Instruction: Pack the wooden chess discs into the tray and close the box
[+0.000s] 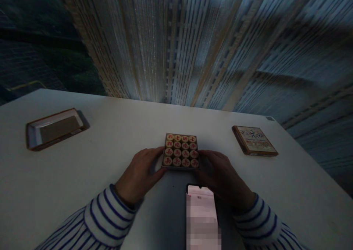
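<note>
Between my two hands is a small square box of Chinese chess pieces (181, 151), round and pale with red characters, set in neat rows. My left hand (142, 172) grips the box's left side, fingers along the edge and thumb at the near left corner. On the opposite side, my right hand (220, 172) holds the right edge, its thumb partly hidden in shadow. Just below the box lies a phone (202, 213) with its screen lit and partly pixelated; my right wrist is close to its right side.
An open, shallow rectangular box (57, 126) rests at the left of the white table (124, 121). To the right lies a flat box lid (255, 140) with printed lettering. A string curtain (165, 43) hangs behind the table's far edge, with a dark window at left.
</note>
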`<state>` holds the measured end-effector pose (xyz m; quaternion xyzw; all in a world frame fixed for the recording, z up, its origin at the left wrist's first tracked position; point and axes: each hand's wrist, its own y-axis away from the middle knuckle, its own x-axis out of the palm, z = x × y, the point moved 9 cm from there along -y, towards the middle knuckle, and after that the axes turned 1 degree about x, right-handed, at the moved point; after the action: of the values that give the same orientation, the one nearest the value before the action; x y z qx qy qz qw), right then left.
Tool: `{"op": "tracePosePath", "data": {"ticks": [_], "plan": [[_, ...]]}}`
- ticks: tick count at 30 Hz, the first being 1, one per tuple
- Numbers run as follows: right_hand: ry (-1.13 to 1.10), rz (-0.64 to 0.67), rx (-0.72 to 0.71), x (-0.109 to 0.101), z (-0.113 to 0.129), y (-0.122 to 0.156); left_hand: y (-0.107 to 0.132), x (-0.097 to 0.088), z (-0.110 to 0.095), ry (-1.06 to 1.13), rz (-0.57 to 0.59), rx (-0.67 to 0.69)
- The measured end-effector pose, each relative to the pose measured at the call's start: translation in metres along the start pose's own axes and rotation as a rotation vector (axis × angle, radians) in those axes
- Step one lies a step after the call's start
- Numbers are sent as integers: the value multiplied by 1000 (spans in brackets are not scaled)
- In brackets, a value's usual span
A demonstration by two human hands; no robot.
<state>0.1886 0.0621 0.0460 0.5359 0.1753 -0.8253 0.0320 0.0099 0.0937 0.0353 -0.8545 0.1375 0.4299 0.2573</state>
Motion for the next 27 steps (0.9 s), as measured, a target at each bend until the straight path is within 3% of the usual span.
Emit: {"op": "tracePosePath", "data": {"ticks": [12,19,27], "plan": [[14,-49,-9,-5,-3,0,2,2,1,-16,1,15],[-60,-90,122,-5,-19,-2,0,-4,0,0,-12,-34],[-146,-105,167,-5,-25,-3,2,-21,14,80,-172,-195]]}}
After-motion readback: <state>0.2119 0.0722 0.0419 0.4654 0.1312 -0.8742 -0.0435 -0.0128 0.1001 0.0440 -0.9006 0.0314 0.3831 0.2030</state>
